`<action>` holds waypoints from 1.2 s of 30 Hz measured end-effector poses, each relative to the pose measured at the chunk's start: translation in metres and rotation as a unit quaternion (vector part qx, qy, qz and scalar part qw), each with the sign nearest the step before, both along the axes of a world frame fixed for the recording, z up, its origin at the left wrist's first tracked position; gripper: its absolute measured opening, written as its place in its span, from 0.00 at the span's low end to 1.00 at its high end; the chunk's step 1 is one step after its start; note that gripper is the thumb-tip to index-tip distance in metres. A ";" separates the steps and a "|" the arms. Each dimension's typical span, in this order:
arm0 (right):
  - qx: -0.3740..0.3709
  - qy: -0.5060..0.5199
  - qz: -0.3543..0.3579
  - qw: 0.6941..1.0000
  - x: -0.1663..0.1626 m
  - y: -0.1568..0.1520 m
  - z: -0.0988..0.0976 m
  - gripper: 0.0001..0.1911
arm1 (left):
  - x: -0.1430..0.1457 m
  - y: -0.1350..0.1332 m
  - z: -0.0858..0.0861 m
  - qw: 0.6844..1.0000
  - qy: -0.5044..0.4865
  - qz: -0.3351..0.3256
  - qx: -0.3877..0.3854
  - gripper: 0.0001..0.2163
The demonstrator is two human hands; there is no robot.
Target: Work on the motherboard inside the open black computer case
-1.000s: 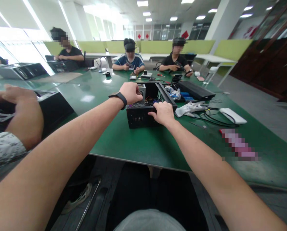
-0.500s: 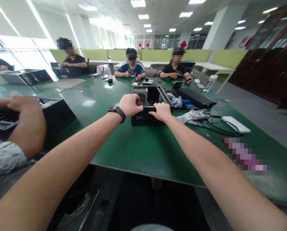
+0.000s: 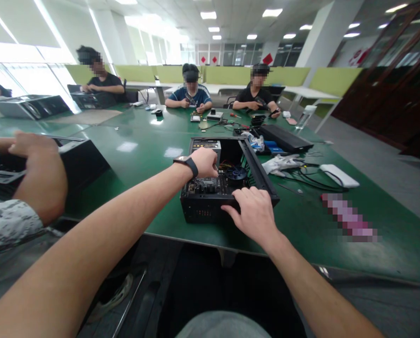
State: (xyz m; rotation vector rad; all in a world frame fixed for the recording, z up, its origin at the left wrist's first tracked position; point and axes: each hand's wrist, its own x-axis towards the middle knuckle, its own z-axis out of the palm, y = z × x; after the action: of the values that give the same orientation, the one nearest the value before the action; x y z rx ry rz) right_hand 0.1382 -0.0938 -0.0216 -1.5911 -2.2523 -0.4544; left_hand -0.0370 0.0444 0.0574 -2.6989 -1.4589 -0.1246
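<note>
While the right grip (image 3: 255, 212) clasps the case (image 3: 210, 212) (left grip (image 3: 205, 162): unclear), a neighbour's sleeve print (image 3: 11, 221) is illegible.

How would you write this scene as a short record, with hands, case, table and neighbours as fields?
Left hand: over the open computer case; whether it holds something is unclear
Left wrist: dark watch
Right hand: gripping the case's near edge
Inside case: round fan
Table: green, under the case
Right of case: white glove, white box
Left neighbour: another person's arm at a second case
</note>
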 end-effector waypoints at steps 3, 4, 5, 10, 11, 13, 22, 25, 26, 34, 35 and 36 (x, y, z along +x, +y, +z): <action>-0.009 0.018 0.014 1.000 0.001 -0.041 0.001 0.16 | 0.011 -0.011 -0.014 0.996 0.078 -0.026 -0.038 0.13; -0.012 0.029 0.020 0.999 0.002 -0.052 0.001 0.15 | 0.015 -0.015 -0.017 0.993 0.104 -0.031 -0.054 0.14; -0.014 0.041 0.025 0.999 0.002 -0.063 0.000 0.15 | 0.019 -0.019 -0.020 0.989 0.128 -0.035 -0.069 0.14; -0.019 0.090 0.043 0.995 0.003 -0.107 -0.003 0.11 | 0.034 -0.034 -0.033 0.978 0.178 -0.042 -0.103 0.19; -0.019 0.096 0.046 0.994 0.004 -0.113 -0.003 0.10 | 0.036 -0.037 -0.036 0.976 0.186 -0.041 -0.109 0.19; -0.017 0.108 0.049 0.993 0.005 -0.124 -0.005 0.10 | 0.038 -0.041 -0.045 0.970 0.204 -0.040 -0.122 0.21; -0.014 0.128 0.048 0.990 0.006 -0.139 -0.008 0.09 | 0.038 -0.042 -0.069 0.948 0.266 -0.060 -0.166 0.21; -0.009 0.127 0.050 0.991 0.006 -0.138 -0.008 0.09 | 0.039 -0.041 -0.071 0.942 0.277 -0.052 -0.181 0.21; -0.009 0.127 0.050 0.991 0.006 -0.138 -0.008 0.09 | 0.039 -0.041 -0.071 0.941 0.279 -0.049 -0.184 0.21; -0.005 0.118 0.047 0.992 0.006 -0.138 -0.007 0.10 | 0.043 -0.047 -0.065 0.945 0.264 -0.018 -0.195 0.22; -0.007 0.117 0.046 0.992 0.006 -0.138 -0.007 0.10 | 0.043 -0.047 -0.065 0.946 0.256 -0.016 -0.196 0.22; -0.008 0.116 0.046 0.992 0.006 -0.138 -0.007 0.10 | 0.043 -0.047 -0.066 0.948 0.250 -0.015 -0.197 0.22</action>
State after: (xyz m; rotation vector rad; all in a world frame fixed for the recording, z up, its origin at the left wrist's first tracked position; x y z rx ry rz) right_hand 0.1438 -0.2317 -0.0290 -1.4579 -2.1453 -0.2155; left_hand 0.0061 -0.0026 -0.0083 -2.7295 -1.3881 0.8741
